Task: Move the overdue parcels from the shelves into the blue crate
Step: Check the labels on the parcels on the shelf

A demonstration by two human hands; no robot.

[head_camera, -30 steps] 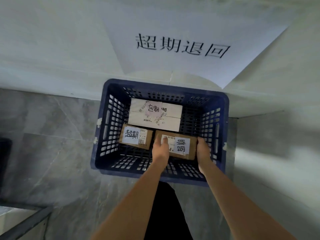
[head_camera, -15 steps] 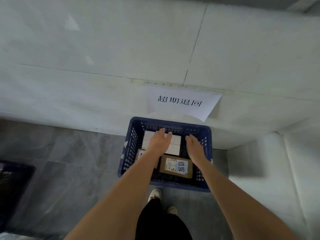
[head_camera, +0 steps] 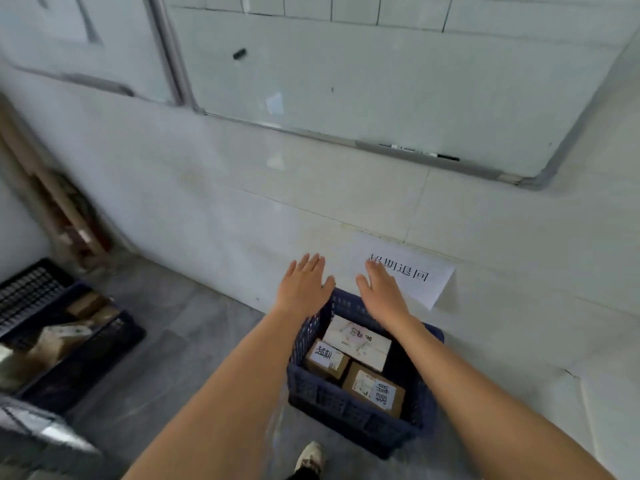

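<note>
Grey floor tiles (head_camera: pixel 166 327) meet a pale tiled wall (head_camera: pixel 242 188), and a whiteboard (head_camera: pixel 381 81) hangs high on that wall. At the far left a dark crate (head_camera: pixel 69 341) sits on the floor with blurred brown and pale items inside — what they are cannot be told.

Moving right, the left hand (head_camera: pixel 304 289) hangs in the air above the near-left corner of the blue crate (head_camera: pixel 346 407), palm down, fingers straight and close together, holding nothing. Just beside it the right hand (head_camera: pixel 381 292) is held the same way — flat, fingers extended, empty — over the crate's far rim. Neither of the hands touches the crate or anything in it.

Below the forearms, the blue crate stands on the floor against the wall. Three parcels lie in it: a small brown parcel (head_camera: pixel 325 360) with a white label at the left, a pale flat parcel (head_camera: pixel 360 342) behind it toward the wall, and a second brown parcel (head_camera: pixel 375 389) with a white label at the near right, touching the first.

On the wall just beyond the right hand, a white paper sign (head_camera: pixel 415 278) with black handwritten characters is stuck above the crate, one corner hanging free. At the bottom edge a shoe (head_camera: pixel 310 457) shows on the floor.
</note>
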